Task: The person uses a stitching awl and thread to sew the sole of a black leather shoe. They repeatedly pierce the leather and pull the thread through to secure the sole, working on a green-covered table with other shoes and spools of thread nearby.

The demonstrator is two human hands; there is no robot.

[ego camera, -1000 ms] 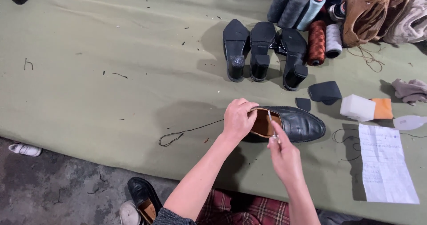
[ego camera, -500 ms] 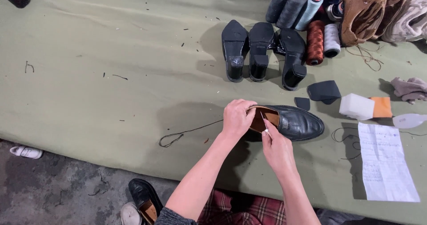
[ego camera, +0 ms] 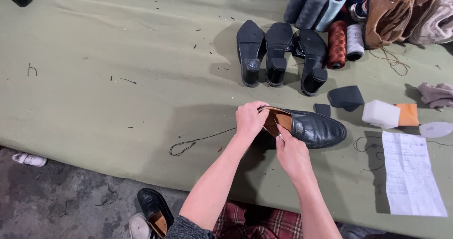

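Black loafer (ego camera: 315,128), toe pointing right

Three black heeled soles (ego camera: 278,55) lie side by side on the green cloth-covered table (ego camera: 118,64). Behind them stand spools of thread (ego camera: 325,17) beside a brown suede boot (ego camera: 396,10). To the right lie a white foam block (ego camera: 380,114) and a sheet of paper (ego camera: 410,173).

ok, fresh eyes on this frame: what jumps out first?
Centre of the green table: a black loafer, heel gripped by the left hand while the right hand works at its tan lining with something thin, too small to tell what. Behind it stand three black heeled soles, with thread cones at the far edge.
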